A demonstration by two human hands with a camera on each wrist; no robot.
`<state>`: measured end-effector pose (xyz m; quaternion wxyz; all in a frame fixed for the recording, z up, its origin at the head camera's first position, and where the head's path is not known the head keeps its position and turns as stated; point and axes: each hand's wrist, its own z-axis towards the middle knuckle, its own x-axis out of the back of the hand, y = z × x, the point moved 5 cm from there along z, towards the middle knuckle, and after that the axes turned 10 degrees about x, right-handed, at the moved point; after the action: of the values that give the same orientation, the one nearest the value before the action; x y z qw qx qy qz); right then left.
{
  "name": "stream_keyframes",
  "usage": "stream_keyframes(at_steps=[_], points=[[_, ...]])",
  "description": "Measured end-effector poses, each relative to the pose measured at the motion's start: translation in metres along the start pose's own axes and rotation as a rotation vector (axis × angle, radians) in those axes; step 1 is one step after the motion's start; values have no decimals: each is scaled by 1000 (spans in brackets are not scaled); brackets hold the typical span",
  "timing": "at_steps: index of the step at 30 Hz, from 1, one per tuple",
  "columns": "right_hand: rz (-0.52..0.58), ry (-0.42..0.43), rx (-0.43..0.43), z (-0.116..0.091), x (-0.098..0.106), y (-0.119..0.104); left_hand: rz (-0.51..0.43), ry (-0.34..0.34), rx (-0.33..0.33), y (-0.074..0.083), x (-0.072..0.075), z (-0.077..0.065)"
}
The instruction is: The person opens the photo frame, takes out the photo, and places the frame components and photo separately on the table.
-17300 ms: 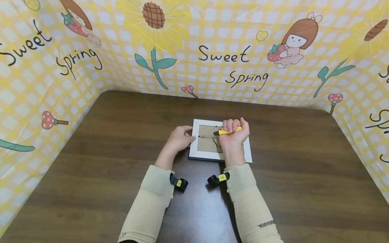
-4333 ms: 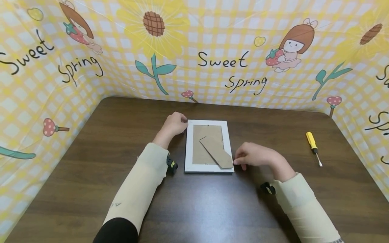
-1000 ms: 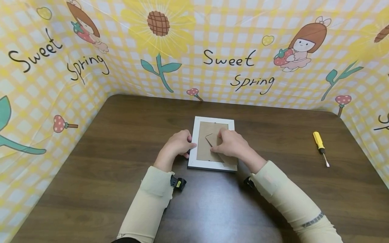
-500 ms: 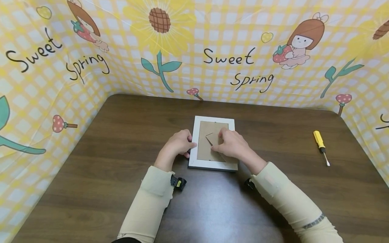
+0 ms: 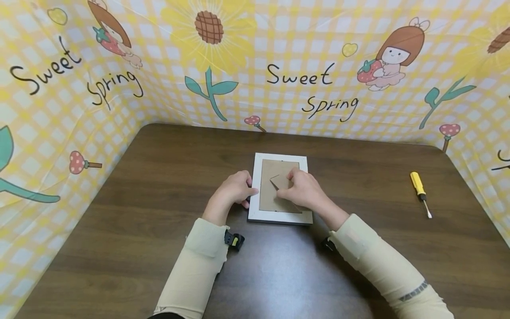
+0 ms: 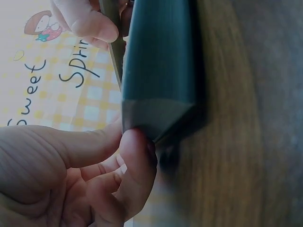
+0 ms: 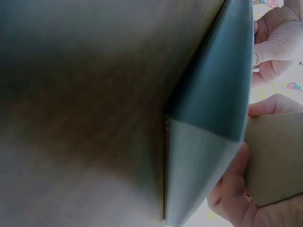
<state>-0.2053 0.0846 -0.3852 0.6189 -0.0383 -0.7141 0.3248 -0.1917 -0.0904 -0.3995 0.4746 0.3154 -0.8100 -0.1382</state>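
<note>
A white-backed picture frame (image 5: pixel 275 216) lies face down on the table with its brown backing board (image 5: pixel 270 200) showing. My left hand (image 5: pixel 231 190) grips the frame's left edge between thumb and fingers; in the left wrist view the thumb and fingers meet at the dark side of the frame (image 6: pixel 161 56). My right hand (image 5: pixel 304 189) pinches the cardboard easel stand (image 7: pixel 277 156) on the backing. The stand is tilted up from the board, and my right hand hides much of it in the head view.
A yellow-handled screwdriver (image 5: pixel 418 188) lies at the right of the brown wooden table (image 5: pixel 159 177). A yellow checked cloth (image 5: pixel 295 40) with printed figures stands round the table's back and sides.
Earlier my right hand held the screwdriver over the frame; later the screwdriver lay at the right. The frame has been turned, and my right hand has taken hold of the stand and raised it slightly.
</note>
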Motion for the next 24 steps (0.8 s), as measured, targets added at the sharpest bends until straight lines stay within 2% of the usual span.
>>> stream_keyframes(at_steps=[16, 24], points=[[95, -3, -15, -1, 0, 9, -22, -19, 7, 0, -4, 4], [334, 25, -16, 0, 12, 18, -14, -17, 6, -1, -1, 5]])
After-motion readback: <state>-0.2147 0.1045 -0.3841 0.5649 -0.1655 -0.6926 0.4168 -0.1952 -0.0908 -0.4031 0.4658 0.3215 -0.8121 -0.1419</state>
